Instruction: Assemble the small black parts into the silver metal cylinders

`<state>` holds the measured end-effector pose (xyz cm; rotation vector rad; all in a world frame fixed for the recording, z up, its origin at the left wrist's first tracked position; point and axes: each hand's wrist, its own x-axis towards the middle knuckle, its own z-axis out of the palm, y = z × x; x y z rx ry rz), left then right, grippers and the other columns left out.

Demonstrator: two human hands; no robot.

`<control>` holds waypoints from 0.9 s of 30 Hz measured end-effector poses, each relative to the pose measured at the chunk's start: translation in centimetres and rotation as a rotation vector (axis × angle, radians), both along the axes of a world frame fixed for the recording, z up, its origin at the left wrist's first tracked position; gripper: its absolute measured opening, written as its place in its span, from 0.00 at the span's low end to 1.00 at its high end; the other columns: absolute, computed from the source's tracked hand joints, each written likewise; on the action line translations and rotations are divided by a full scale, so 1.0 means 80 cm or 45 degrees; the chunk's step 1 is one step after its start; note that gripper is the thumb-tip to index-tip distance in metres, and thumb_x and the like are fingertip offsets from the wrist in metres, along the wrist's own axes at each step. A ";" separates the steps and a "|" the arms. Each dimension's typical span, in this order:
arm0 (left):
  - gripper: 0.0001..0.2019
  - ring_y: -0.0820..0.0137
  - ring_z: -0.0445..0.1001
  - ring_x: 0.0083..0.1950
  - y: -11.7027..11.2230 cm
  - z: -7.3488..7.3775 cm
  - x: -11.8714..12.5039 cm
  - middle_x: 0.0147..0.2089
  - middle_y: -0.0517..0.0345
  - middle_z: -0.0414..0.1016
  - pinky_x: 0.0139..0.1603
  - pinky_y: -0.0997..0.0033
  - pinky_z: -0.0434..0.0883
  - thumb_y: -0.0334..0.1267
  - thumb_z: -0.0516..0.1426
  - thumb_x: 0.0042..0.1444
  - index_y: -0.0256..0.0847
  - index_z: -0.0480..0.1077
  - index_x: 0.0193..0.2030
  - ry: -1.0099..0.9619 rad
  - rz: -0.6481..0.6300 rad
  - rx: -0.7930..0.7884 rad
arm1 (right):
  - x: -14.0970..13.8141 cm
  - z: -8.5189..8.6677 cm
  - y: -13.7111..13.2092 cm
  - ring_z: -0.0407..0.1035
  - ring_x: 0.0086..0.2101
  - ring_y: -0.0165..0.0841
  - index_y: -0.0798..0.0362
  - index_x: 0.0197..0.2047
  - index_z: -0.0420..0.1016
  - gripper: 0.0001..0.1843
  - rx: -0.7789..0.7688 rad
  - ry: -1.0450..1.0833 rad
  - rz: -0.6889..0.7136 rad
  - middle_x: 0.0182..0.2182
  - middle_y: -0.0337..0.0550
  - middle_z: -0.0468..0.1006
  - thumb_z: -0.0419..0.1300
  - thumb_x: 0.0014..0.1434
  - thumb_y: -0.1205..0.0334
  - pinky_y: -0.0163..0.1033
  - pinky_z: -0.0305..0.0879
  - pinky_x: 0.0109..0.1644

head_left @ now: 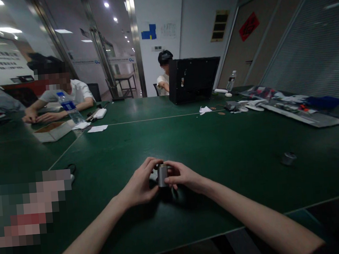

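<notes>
A small upright metal cylinder (162, 175) is held just above the green table (218, 150), near its front edge. My left hand (141, 183) grips it from the left with fingers curled round its top. My right hand (182, 175) pinches it from the right side. Something pale shows behind the cylinder by my left fingers; I cannot make out what it is. A second small metal piece (288, 158), like a lid or cap, lies alone on the table off to the right.
Two other people sit at the far side, one at the left by a water bottle (69, 107) and a flat box (54, 130), one behind a black monitor (193, 79). Papers and packaging (291, 103) lie at the back right. A black cable (70, 169) lies at the left.
</notes>
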<state>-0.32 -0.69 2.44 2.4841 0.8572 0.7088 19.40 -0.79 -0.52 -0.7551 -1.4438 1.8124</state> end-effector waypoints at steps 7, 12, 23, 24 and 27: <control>0.28 0.63 0.67 0.49 0.001 0.000 0.002 0.53 0.50 0.61 0.47 0.64 0.68 0.29 0.55 0.48 0.42 0.55 0.57 -0.003 -0.018 -0.004 | 0.000 -0.011 0.002 0.64 0.26 0.24 0.53 0.48 0.62 0.29 0.016 -0.018 -0.030 0.33 0.38 0.70 0.69 0.45 0.58 0.28 0.57 0.23; 0.27 0.63 0.67 0.48 0.000 0.001 0.003 0.52 0.50 0.61 0.47 0.64 0.69 0.29 0.55 0.49 0.42 0.55 0.57 0.006 -0.019 -0.015 | 0.000 -0.013 0.002 0.64 0.27 0.25 0.53 0.49 0.62 0.30 0.038 -0.086 -0.048 0.35 0.39 0.70 0.69 0.45 0.57 0.28 0.58 0.23; 0.27 0.64 0.67 0.46 0.000 -0.003 0.003 0.52 0.51 0.62 0.45 0.65 0.69 0.33 0.59 0.47 0.43 0.56 0.55 0.046 0.018 -0.029 | -0.002 -0.010 0.002 0.60 0.22 0.22 0.54 0.46 0.62 0.29 0.071 -0.187 -0.068 0.32 0.37 0.70 0.68 0.46 0.50 0.27 0.56 0.20; 0.27 0.64 0.67 0.46 0.000 -0.002 0.003 0.52 0.51 0.62 0.45 0.65 0.69 0.33 0.59 0.47 0.43 0.56 0.55 0.044 0.015 -0.028 | -0.003 -0.010 0.001 0.60 0.22 0.22 0.54 0.45 0.62 0.29 0.070 -0.186 -0.067 0.31 0.37 0.70 0.68 0.46 0.50 0.28 0.56 0.20; 0.25 0.64 0.67 0.46 -0.001 -0.002 0.005 0.51 0.51 0.62 0.45 0.65 0.69 0.33 0.58 0.49 0.43 0.56 0.54 0.049 0.005 -0.025 | -0.004 -0.009 0.000 0.62 0.23 0.23 0.53 0.43 0.60 0.29 0.050 -0.180 -0.067 0.30 0.36 0.69 0.68 0.44 0.49 0.28 0.57 0.21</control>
